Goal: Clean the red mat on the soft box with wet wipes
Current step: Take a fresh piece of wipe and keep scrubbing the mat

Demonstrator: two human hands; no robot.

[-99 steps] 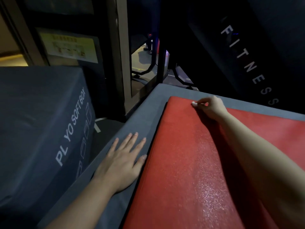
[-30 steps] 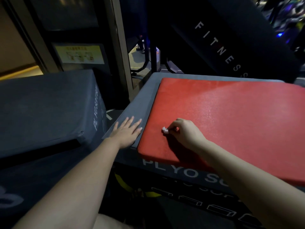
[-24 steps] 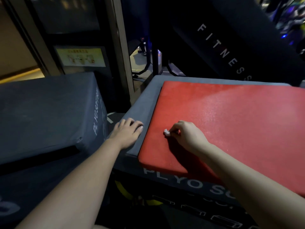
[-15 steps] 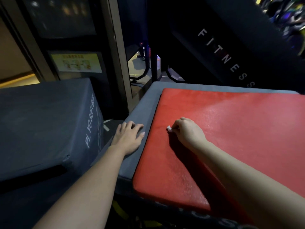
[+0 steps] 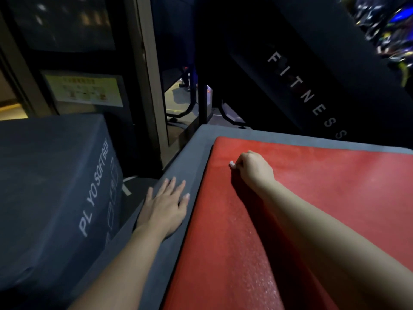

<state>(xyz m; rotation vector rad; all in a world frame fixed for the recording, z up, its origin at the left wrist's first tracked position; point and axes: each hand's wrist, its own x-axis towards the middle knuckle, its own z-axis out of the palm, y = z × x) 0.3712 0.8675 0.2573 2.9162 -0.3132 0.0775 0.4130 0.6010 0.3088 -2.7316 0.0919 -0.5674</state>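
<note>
"What takes up most of the room from here?"

"The red mat [image 5: 312, 209]. It lies flat on top of a grey soft box [image 5: 194, 157] and runs from the middle out towards four o'clock. A bare grey strip of the box shows along the mat's left and far edges. The near part of the mat glistens."

"And round about it?"

"At nine o'clock a second grey box [image 5: 44, 186], lettered 'PL YO SOFT BOX' on its side, stands just beside the first. At one o'clock a slanted black panel [image 5: 312, 86] reads 'FITNESS'. A wooden post [image 5: 152, 86] rises at twelve, and at eleven a yellow notice [image 5: 87, 89] hangs on the dark wall."

"The hands?"

"The left hand [image 5: 164, 206] lies palm down at seven o'clock on the bare grey strip, just beside the mat's left edge. Its fingers [image 5: 171, 189] are straight and released, grasping nothing. The right hand [image 5: 254, 168] rests on the mat near the middle, towards its far left corner. It is knuckles up, with fingers clenched round a white wet wipe [image 5: 232, 164]."

"How much of the wipe shows?"

"Only a small tuft, at the hand's nine o'clock side, touching the mat."
</note>
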